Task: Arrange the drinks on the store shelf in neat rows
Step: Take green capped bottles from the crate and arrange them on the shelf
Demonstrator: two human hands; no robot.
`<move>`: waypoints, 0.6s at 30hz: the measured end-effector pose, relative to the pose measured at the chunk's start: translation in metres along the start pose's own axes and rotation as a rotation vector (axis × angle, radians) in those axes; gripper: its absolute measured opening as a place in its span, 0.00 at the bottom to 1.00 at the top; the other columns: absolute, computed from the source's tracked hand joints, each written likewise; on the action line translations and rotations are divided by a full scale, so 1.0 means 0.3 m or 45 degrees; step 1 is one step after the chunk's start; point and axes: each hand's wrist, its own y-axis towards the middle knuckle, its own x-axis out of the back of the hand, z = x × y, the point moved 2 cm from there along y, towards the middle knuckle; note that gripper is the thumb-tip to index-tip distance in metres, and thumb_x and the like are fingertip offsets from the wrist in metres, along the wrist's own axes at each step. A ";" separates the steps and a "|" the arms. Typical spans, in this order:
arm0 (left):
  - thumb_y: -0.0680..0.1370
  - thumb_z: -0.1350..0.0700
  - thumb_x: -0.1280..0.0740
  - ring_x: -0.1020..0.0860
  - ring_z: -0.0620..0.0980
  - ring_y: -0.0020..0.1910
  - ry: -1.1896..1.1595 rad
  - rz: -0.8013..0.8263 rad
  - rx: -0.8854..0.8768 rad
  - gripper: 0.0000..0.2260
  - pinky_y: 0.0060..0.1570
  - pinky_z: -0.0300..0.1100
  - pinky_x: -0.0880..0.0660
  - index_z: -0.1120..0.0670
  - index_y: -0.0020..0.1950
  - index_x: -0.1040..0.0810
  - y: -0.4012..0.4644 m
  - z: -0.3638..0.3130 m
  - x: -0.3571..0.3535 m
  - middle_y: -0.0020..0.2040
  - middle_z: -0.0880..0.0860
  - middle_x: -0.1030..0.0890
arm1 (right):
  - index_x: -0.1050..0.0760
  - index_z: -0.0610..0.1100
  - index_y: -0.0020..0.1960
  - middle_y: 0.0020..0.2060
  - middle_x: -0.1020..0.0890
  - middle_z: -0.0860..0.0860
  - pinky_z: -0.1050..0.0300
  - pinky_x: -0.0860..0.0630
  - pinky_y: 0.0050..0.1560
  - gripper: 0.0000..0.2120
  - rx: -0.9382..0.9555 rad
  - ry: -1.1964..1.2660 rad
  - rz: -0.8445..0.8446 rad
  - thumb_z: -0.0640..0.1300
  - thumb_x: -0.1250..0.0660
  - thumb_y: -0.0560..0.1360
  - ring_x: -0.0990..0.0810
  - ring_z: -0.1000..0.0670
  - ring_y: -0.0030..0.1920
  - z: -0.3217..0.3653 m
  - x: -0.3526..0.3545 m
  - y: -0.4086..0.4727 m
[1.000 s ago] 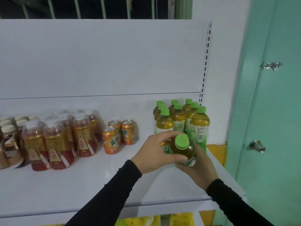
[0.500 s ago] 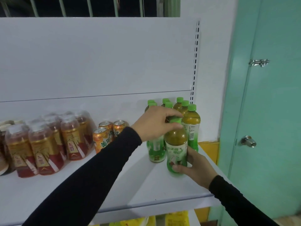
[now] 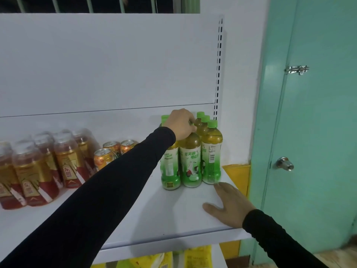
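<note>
Left hand (image 3: 181, 123) fingers curled round cap of middle front green tea bottle (image 3: 190, 161), shelf (image 3: 154, 209) right end. Right hand (image 3: 231, 204) flat, fingers straight, on front-right corner, holding nothing.

The left hand (image 3: 181, 123) sits on top of the middle front bottle (image 3: 190, 161), its fingers (image 3: 192, 120) wrapped over the cap. More bottles (image 3: 202, 120) stand behind those fingers, and one stands on each side. The right hand (image 3: 230, 205) lies flat on the shelf (image 3: 154, 215), its fingertips (image 3: 217, 185) just before the right front bottle (image 3: 211, 157). Cans (image 3: 108, 153) stand far left of both hands.
</note>
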 end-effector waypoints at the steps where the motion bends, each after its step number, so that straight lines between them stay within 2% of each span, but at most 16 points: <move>1: 0.79 0.56 0.31 0.23 0.54 0.58 0.021 -0.011 0.013 0.12 0.57 0.43 0.27 0.58 0.61 0.18 0.005 -0.005 -0.007 0.59 0.55 0.20 | 0.43 0.46 0.77 0.76 0.37 0.47 0.53 0.42 0.75 0.59 0.000 -0.027 0.012 0.83 0.67 0.60 0.39 0.48 0.75 -0.007 -0.002 0.000; 3: 0.80 0.57 0.32 0.23 0.56 0.59 0.051 -0.026 0.036 0.12 0.60 0.46 0.26 0.59 0.61 0.18 0.011 -0.012 -0.017 0.60 0.56 0.20 | 0.46 0.44 0.79 0.78 0.44 0.45 0.52 0.48 0.77 0.60 -0.019 -0.063 0.092 0.82 0.68 0.59 0.46 0.46 0.78 -0.002 0.002 -0.007; 6: 0.81 0.57 0.34 0.24 0.55 0.60 0.083 -0.028 0.042 0.12 0.59 0.44 0.27 0.58 0.63 0.19 0.014 -0.019 -0.027 0.61 0.55 0.20 | 0.49 0.44 0.80 0.80 0.49 0.44 0.53 0.53 0.78 0.43 -0.031 -0.097 0.123 0.72 0.54 0.76 0.51 0.46 0.79 0.007 0.010 -0.013; 8: 0.81 0.58 0.34 0.24 0.55 0.61 0.093 -0.035 0.049 0.13 0.60 0.44 0.27 0.57 0.64 0.19 0.014 -0.023 -0.029 0.63 0.55 0.21 | 0.48 0.43 0.80 0.79 0.48 0.44 0.52 0.53 0.78 0.39 -0.017 -0.108 0.111 0.68 0.51 0.78 0.50 0.46 0.79 0.007 0.013 -0.016; 14: 0.80 0.54 0.33 0.25 0.53 0.63 0.112 0.016 0.090 0.15 0.61 0.43 0.29 0.54 0.66 0.21 0.013 -0.031 -0.018 0.65 0.53 0.21 | 0.46 0.43 0.79 0.79 0.47 0.44 0.52 0.53 0.77 0.39 0.020 -0.111 0.129 0.68 0.51 0.79 0.50 0.45 0.79 -0.002 0.008 -0.007; 16: 0.81 0.53 0.34 0.24 0.53 0.62 0.115 -0.021 0.074 0.15 0.60 0.42 0.29 0.54 0.67 0.21 0.017 -0.050 -0.012 0.64 0.53 0.21 | 0.43 0.43 0.78 0.78 0.43 0.44 0.53 0.49 0.77 0.38 0.045 -0.066 0.120 0.68 0.49 0.79 0.45 0.45 0.78 -0.006 0.019 -0.005; 18: 0.81 0.51 0.34 0.24 0.53 0.62 0.119 -0.046 0.025 0.17 0.61 0.43 0.28 0.56 0.68 0.23 0.026 -0.087 -0.015 0.63 0.54 0.21 | 0.40 0.43 0.77 0.75 0.36 0.45 0.55 0.41 0.74 0.35 0.066 0.035 0.072 0.66 0.46 0.79 0.38 0.46 0.74 -0.018 0.034 0.001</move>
